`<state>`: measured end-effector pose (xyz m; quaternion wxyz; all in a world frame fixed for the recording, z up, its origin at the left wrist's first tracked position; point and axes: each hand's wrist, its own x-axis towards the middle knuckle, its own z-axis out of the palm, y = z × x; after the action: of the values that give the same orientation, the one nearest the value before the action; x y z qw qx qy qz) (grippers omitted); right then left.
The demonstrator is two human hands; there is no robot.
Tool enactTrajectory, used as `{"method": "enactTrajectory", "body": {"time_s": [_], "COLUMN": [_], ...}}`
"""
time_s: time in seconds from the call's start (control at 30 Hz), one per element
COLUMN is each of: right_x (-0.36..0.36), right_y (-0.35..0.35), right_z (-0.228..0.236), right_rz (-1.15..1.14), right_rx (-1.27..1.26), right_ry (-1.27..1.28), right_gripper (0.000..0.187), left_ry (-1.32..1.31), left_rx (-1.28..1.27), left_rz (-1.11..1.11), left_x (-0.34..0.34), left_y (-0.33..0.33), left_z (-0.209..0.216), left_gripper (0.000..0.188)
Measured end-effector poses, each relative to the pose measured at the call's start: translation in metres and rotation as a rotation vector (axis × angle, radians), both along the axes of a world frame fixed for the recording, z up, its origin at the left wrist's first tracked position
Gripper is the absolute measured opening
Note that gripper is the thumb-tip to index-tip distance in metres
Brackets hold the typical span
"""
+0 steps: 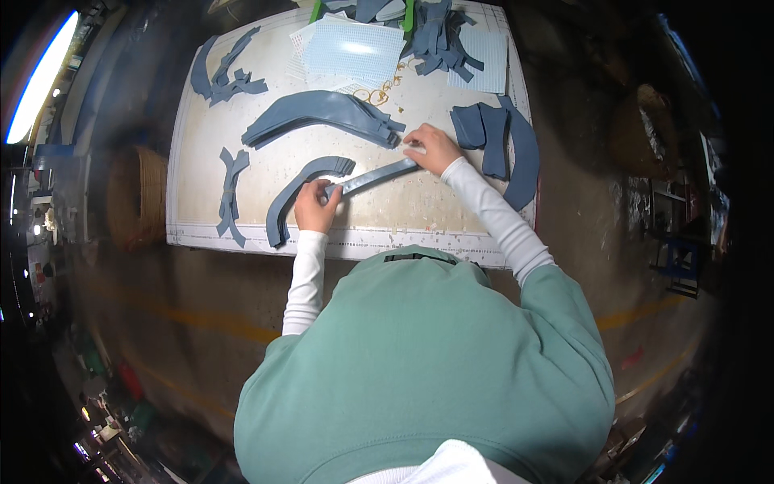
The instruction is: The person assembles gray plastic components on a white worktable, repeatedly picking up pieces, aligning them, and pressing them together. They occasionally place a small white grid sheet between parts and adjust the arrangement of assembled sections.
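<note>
A narrow blue-grey strip (pixel 377 176), looking like leather or a similar sheet material, slants between my two hands low over the white table. My left hand (pixel 317 208) closes on its lower left end, next to a curved stack of blue-grey pieces (pixel 292 194). At the upper right end, my right hand (pixel 435 148) pinches the strip between thumb and fingers; the fingertips partly cover that end. Just beyond the strip lies a larger arched stack of blue-grey pieces (pixel 318 109), its right end close to my right hand.
Crossed strips (pixel 230 196) lie at left, curved pieces (pixel 522 153) at right. Farther back are loose cut pieces (pixel 230 77), pale patterned sheets (pixel 352 50), yellow rubber bands (pixel 376 95), a pile of strips (pixel 439 40) and a green-edged container (pixel 409 14). A woven basket (pixel 147 198) stands left of the table.
</note>
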<state>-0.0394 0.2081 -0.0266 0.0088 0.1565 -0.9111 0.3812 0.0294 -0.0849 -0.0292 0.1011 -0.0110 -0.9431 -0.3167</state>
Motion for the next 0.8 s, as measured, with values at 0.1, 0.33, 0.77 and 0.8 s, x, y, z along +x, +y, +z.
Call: {"method": "enactTrajectory", "body": {"time_s": [0.1, 0.33, 0.77, 0.8], "right_x": [-0.055, -0.193, -0.222, -0.220], "right_y": [0.016, 0.013, -0.009, -0.007], "right_z": [0.018, 0.052, 0.040, 0.045], "right_rz": [-0.118, -0.368, -0.380, -0.341], "right_rx": [0.082, 0.330, 0.291, 0.298], "right_ry": [0.149, 0.258, 0.343, 0.286], "right_gripper": [0.022, 0.040, 0.011, 0.020], "left_ry": [0.205, 0.069, 0.278, 0.275], "left_rx": [-0.061, -0.152, -0.001, 0.007], "left_rz": [-0.134, -0.237, -0.055, -0.060], "left_x": [0.002, 0.013, 0.005, -0.001], "left_y": [0.003, 0.001, -0.008, -0.008], "left_z": [0.004, -0.001, 0.034, 0.039], "left_gripper": [0.024, 0.041, 0.028, 0.026]}}
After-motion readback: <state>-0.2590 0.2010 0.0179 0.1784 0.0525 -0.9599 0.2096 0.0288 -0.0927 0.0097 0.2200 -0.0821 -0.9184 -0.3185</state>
